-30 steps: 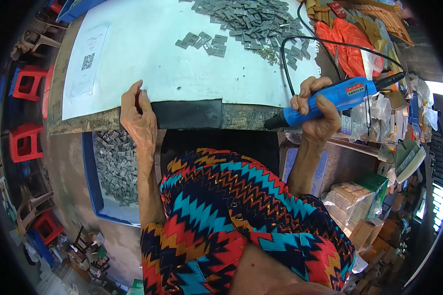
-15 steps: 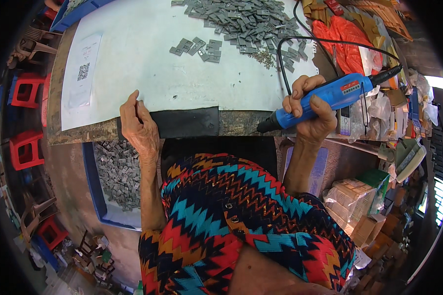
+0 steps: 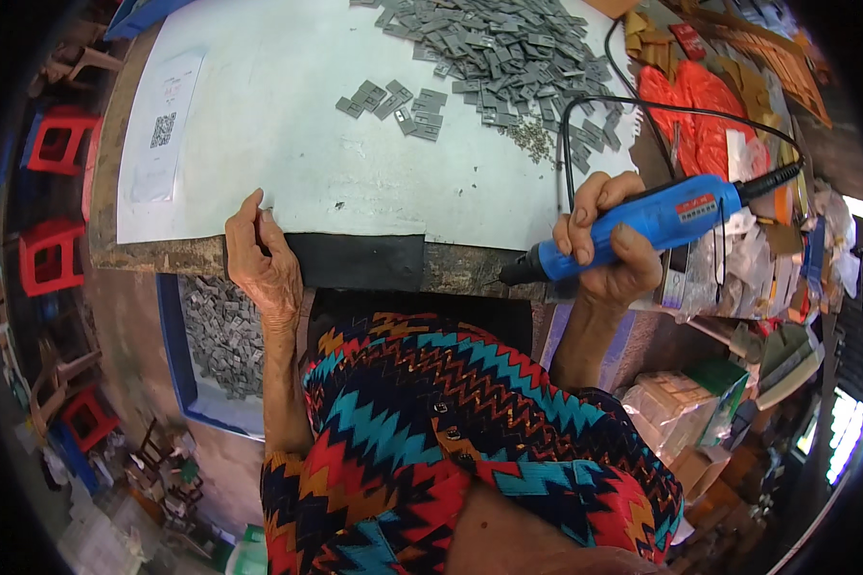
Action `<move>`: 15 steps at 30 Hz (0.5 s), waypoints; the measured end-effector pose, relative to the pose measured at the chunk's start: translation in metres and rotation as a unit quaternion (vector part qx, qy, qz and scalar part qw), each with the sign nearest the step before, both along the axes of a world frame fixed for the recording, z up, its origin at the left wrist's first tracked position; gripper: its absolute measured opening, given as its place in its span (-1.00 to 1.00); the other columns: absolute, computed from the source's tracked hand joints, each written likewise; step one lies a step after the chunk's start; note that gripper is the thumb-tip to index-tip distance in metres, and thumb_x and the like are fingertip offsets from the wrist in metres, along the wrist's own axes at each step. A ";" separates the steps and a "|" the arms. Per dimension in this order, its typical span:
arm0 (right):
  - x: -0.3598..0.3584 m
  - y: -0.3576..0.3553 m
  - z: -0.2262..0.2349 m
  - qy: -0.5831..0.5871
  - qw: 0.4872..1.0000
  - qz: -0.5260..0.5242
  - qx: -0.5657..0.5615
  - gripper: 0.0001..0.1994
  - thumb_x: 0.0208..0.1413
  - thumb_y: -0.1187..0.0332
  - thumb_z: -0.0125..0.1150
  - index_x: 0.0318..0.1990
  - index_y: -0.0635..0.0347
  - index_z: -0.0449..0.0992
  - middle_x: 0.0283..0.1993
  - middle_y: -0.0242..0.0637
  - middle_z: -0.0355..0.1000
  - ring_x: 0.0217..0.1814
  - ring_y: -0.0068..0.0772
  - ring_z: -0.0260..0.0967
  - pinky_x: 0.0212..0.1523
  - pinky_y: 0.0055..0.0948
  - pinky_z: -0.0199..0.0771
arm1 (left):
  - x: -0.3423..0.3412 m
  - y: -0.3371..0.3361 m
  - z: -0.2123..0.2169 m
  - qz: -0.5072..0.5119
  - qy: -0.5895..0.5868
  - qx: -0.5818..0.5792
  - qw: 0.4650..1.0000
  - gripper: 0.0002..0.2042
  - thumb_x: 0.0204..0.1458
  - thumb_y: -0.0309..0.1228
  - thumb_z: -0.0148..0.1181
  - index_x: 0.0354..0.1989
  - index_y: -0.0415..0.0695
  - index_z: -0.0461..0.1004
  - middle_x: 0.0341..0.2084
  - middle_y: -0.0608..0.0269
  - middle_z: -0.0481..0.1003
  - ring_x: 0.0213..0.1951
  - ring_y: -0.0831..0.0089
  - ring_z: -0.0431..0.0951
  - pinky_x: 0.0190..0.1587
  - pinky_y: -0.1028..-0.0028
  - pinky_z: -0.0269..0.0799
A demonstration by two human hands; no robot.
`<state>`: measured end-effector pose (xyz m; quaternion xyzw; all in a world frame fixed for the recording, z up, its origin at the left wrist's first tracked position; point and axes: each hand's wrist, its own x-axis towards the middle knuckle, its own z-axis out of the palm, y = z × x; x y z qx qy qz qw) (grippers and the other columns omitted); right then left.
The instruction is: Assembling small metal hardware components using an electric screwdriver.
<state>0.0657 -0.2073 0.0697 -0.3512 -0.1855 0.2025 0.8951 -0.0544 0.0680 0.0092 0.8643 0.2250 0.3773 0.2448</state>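
Observation:
My right hand (image 3: 609,235) is wrapped round a blue electric screwdriver (image 3: 657,222) with a black nose and a black cable at its back end. Its nose points left, above the table's front edge. At the left of a black pad (image 3: 360,262), my left hand (image 3: 264,254) lies on the front edge with its fingers stretched forward; no held thing shows there. Farther back on the white sheet (image 3: 278,115) is a small group of grey flat pieces (image 3: 393,103). Beyond it lies a large heap of the same pieces (image 3: 508,53), with a little pile of tiny screws (image 3: 530,139) beside it.
A paper slip (image 3: 163,129) lies on the left. Below the table, a blue tray (image 3: 174,355) holds more grey pieces. The cable (image 3: 681,99) loops past a red plastic bag (image 3: 705,120) at right. Red stools (image 3: 53,257) and stacked cartons (image 3: 671,402) stand around.
The view has shifted slightly, so the heap and the screwdriver's back end appear a little lower and farther right. Both hands keep nearly the same pose, and the screwdriver stays in my right hand.

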 end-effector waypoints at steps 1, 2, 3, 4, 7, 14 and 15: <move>0.003 0.000 0.000 -0.006 1.000 0.013 0.001 -0.72 -0.12 0.44 0.09 -0.24 0.33 0.21 -0.36 -0.08 0.19 -0.63 -0.48 0.24 -0.42 -0.38 0.34 | 0.000 0.000 0.000 0.007 0.003 -0.001 1.000 -0.78 -0.03 -0.69 -0.01 -0.20 -0.27 0.42 -0.43 0.09 0.41 -0.44 0.38 0.42 -0.41 0.52 0.36; 0.005 -0.001 0.000 -0.003 1.000 0.020 -0.001 -0.72 -0.12 0.44 0.09 -0.24 0.33 0.21 -0.36 -0.08 0.19 -0.63 -0.48 0.24 -0.42 -0.38 0.34 | 0.000 -0.001 -0.001 0.002 0.011 0.003 1.000 -0.79 -0.04 -0.69 -0.01 -0.20 -0.28 0.42 -0.43 0.09 0.42 -0.44 0.38 0.42 -0.41 0.52 0.36; 0.006 0.000 0.001 -0.006 0.999 0.036 -0.007 -0.72 -0.12 0.44 0.09 -0.24 0.33 0.21 -0.36 -0.08 0.19 -0.63 -0.47 0.24 -0.42 -0.37 0.34 | -0.002 0.000 0.002 0.003 0.020 0.009 1.000 -0.79 -0.04 -0.70 -0.01 -0.21 -0.28 0.42 -0.43 0.09 0.42 -0.44 0.38 0.43 -0.41 0.52 0.36; 0.008 0.002 0.002 -0.008 0.998 0.053 -0.012 -0.72 -0.12 0.45 0.09 -0.24 0.33 0.21 -0.36 -0.09 0.19 -0.63 -0.46 0.25 -0.43 -0.37 0.34 | -0.005 0.001 0.005 0.014 0.026 0.010 1.000 -0.79 -0.04 -0.70 -0.01 -0.21 -0.28 0.42 -0.43 0.09 0.42 -0.44 0.38 0.43 -0.41 0.52 0.36; 0.015 0.004 0.002 -0.009 0.997 0.076 -0.023 -0.71 -0.13 0.46 0.09 -0.24 0.33 0.20 -0.36 -0.09 0.19 -0.64 -0.46 0.25 -0.43 -0.37 0.34 | -0.001 0.001 0.002 0.010 0.024 0.012 1.000 -0.79 -0.06 -0.71 -0.01 -0.22 -0.29 0.42 -0.43 0.08 0.43 -0.43 0.37 0.44 -0.40 0.52 0.36; 0.005 0.008 0.005 -0.001 0.992 0.124 -0.013 -0.70 -0.10 0.39 0.11 -0.24 0.32 0.19 -0.36 -0.14 0.17 -0.65 -0.54 0.18 -0.44 -0.43 0.29 | -0.005 0.001 -0.001 0.026 -0.028 -0.018 0.999 -0.76 -0.10 -0.71 -0.02 -0.23 -0.24 0.43 -0.49 0.07 0.40 -0.50 0.28 0.41 -0.45 0.44 0.34; 0.003 0.008 0.005 -0.015 0.990 0.143 -0.011 -0.69 -0.08 0.37 0.11 -0.23 0.31 0.19 -0.35 -0.16 0.17 -0.64 -0.55 0.18 -0.44 -0.46 0.26 | -0.007 0.003 -0.004 0.026 -0.047 -0.009 0.998 -0.77 -0.10 -0.69 -0.01 -0.24 -0.23 0.43 -0.49 0.07 0.40 -0.50 0.28 0.41 -0.46 0.44 0.34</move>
